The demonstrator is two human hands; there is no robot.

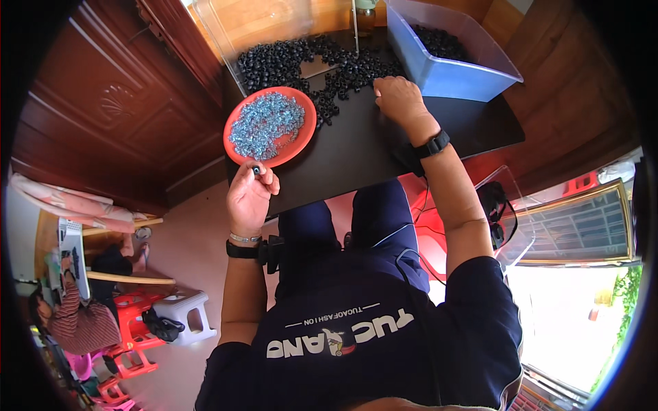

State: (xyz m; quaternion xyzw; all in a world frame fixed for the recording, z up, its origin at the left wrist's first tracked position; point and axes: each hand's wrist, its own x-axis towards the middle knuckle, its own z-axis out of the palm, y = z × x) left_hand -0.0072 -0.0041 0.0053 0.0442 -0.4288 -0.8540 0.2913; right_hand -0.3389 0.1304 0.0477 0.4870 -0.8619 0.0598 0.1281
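Observation:
My left hand (248,198) is palm up at the table's near edge, thumb and curled fingers pinching a small black part (256,170) with a round, hollow-looking end. Just beyond it sits a round red plate (310,118), holding a heap of tiny shiny blue-silver pieces (264,123). Over the table's right half, my right hand (399,101) is closed, knuckles up, beside the right end of a spread pile of small black parts (274,65). Whatever its fingertips may hold is hidden.
A translucent bluish plastic bin (459,81) with more black parts stands on the dark table (349,161) at the back right. A flat tan piece (315,67) lies among the loose parts. At the lower left are stools (188,315) and a seated person (86,325).

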